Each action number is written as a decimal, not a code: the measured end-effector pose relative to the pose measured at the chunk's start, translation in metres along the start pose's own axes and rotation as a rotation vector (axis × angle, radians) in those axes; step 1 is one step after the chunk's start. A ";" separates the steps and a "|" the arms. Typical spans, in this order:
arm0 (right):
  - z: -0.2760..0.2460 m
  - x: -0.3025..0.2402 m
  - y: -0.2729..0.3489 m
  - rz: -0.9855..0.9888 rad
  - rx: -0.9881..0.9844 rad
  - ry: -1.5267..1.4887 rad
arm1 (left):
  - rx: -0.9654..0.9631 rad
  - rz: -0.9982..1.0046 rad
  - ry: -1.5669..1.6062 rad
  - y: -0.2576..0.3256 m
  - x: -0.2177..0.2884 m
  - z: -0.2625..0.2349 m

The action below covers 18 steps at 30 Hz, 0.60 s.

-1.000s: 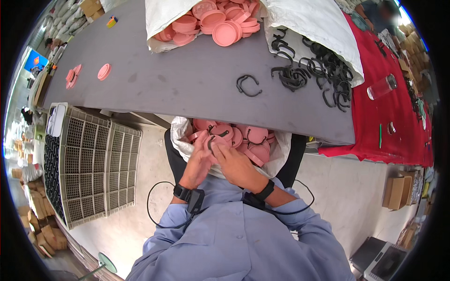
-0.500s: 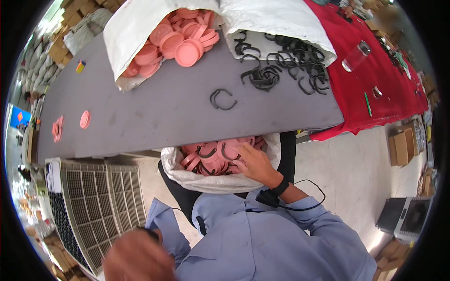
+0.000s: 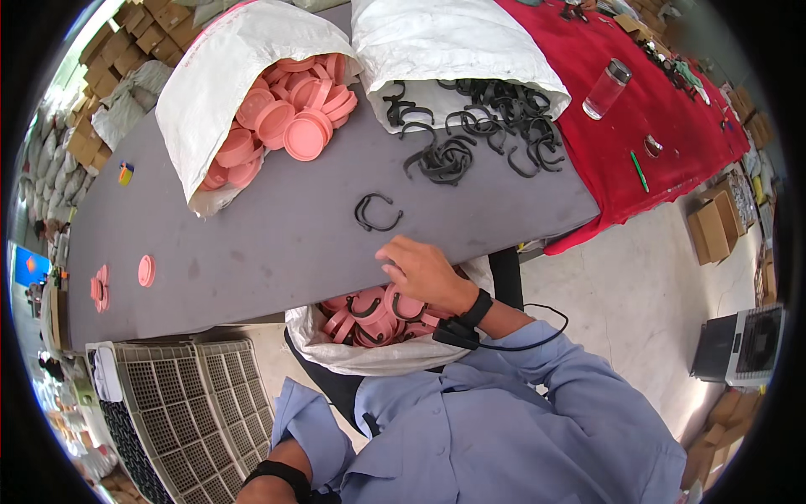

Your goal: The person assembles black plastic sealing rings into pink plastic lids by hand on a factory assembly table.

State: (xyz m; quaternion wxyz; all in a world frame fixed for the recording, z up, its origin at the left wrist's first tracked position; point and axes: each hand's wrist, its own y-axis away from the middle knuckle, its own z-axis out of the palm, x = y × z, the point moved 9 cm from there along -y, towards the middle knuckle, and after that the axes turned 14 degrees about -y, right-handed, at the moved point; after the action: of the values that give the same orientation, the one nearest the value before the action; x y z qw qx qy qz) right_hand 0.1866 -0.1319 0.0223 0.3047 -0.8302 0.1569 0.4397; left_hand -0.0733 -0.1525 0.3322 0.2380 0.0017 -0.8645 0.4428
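My right hand (image 3: 426, 273) is over the front edge of the grey table, fingers half bent and apart, with nothing seen in them. Just beyond its fingertips lie a couple of black C-shaped clips (image 3: 377, 212), apart from the hand. Under my right wrist, an open white sack (image 3: 336, 357) at my lap holds round pink lids (image 3: 369, 307), some with black clips on them. Of my left arm only the forearm and a black wristband (image 3: 281, 475) show at the lower edge; the left hand is beyond the picture.
On the grey table (image 3: 252, 252), one white sack (image 3: 214, 84) spills pink lids (image 3: 304, 137) and another (image 3: 453, 42) spills black clips (image 3: 441, 160). A few lids (image 3: 147, 270) lie at left. The red cloth (image 3: 537, 34) bears a bottle (image 3: 606, 88). A plastic crate (image 3: 180, 403) stands at left.
My right hand has risen out of the lap sack to the table edge, near the loose clips. My left hand has dropped out of the picture. The view has shifted slightly.
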 end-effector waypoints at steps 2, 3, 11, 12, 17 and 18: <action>0.001 0.006 -0.002 0.006 0.004 -0.007 | 0.027 -0.008 0.014 -0.001 -0.005 -0.004; 0.001 0.010 -0.002 0.017 0.003 -0.008 | 0.041 -0.013 0.020 -0.002 -0.007 -0.006; 0.002 0.030 0.003 0.031 0.075 -0.066 | 0.131 0.060 -0.035 -0.004 -0.013 -0.020; 0.001 0.030 0.003 0.021 0.098 -0.057 | 0.093 0.039 -0.080 -0.004 -0.015 -0.017; 0.001 0.030 0.006 0.013 0.149 -0.033 | 0.110 0.084 -0.071 0.007 -0.004 0.001; 0.000 0.029 0.006 0.006 0.163 -0.028 | 0.141 0.095 -0.074 0.005 -0.004 -0.001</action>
State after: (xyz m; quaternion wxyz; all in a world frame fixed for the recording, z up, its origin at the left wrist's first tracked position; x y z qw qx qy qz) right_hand 0.1997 -0.1368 -0.0041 0.3722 -0.7960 0.1905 0.4377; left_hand -0.0706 -0.1493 0.3274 0.1837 -0.0063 -0.8386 0.5128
